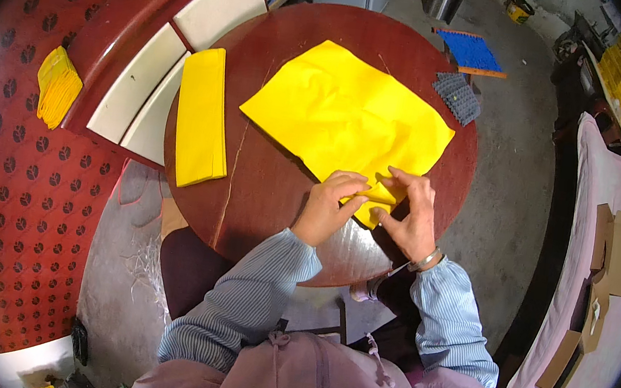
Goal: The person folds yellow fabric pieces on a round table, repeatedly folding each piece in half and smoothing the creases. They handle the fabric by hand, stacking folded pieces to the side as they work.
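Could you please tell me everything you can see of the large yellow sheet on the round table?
The yellow sheet is plain, bright and roughly four-sided, and looks like thin, soft cloth or felt. It lies spread on the dark red round table, lightly creased across the middle, its far part mostly flat. Its near corner is folded and bunched, with the fingers of the left hand and right hand touching it there.
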A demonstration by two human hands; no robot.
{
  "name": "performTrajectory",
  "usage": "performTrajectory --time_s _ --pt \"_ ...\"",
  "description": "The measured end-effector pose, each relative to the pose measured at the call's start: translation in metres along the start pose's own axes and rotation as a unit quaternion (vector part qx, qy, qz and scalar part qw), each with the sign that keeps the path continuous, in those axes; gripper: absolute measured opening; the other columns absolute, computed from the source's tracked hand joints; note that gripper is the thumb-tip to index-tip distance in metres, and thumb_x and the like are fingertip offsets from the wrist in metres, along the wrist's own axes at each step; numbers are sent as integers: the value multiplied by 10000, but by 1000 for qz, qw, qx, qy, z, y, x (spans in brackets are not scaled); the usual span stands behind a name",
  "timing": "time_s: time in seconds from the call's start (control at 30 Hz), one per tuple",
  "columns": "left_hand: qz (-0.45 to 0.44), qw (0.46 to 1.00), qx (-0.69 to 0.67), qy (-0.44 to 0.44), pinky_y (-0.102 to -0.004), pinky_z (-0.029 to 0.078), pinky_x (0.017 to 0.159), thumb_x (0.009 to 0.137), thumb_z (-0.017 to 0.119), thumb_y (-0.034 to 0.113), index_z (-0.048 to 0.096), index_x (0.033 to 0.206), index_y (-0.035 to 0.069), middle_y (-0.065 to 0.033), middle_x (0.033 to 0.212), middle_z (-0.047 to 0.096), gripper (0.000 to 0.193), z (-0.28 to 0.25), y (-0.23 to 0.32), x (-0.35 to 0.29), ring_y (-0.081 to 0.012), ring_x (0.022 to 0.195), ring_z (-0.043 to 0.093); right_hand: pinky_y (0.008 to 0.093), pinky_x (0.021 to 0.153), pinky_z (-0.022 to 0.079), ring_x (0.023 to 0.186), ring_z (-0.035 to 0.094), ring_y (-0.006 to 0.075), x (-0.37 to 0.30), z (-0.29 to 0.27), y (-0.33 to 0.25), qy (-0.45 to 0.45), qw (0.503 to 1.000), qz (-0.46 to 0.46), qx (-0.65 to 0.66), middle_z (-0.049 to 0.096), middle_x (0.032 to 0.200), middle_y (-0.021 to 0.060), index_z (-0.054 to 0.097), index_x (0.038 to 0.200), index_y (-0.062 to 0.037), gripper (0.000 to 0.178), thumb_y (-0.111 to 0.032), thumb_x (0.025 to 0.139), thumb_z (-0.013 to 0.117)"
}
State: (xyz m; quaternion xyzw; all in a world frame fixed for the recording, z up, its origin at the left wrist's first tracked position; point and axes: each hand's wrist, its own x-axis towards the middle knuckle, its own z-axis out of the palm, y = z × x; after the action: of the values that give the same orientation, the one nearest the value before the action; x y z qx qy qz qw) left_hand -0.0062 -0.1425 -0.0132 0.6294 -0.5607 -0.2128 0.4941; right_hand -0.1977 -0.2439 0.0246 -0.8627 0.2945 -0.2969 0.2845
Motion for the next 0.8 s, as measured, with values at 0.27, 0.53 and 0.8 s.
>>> performTrajectory --time_s 0.27,0.53,0.8 --pt "5 985 -24 -173 -439 512 1122 934 833 199 636 1421 45 -199 1359 680 547 -42 35 19 -385 1296 639 580 1158 372 1017 638 319 7 8 -10 37 994 -69 -75 668 946 80 733 1218 -93 508 -177 734 861" --pt "-71 937 341 -13 -537 343 1253 901 839 345 505 1582 126 -232 1615 462 790 -126 -50 167 -386 1526 412 585 1186 387 1334 616 307 10 -1 -11 -10 987 -115 -114 736 1312 73 791 1199 -145 395 -192 807 793" --pt "-251 928 261 -86 -409 370 1286 794 933 378 234 1720 143 -225 1694 320 1184 -133 -53 185 -408 1546 420 645 1233 311 1280 677 262 17 -15 18 -62 986 -120 -100 783 1239 36 807 1088 -153 345 -100 760 716"
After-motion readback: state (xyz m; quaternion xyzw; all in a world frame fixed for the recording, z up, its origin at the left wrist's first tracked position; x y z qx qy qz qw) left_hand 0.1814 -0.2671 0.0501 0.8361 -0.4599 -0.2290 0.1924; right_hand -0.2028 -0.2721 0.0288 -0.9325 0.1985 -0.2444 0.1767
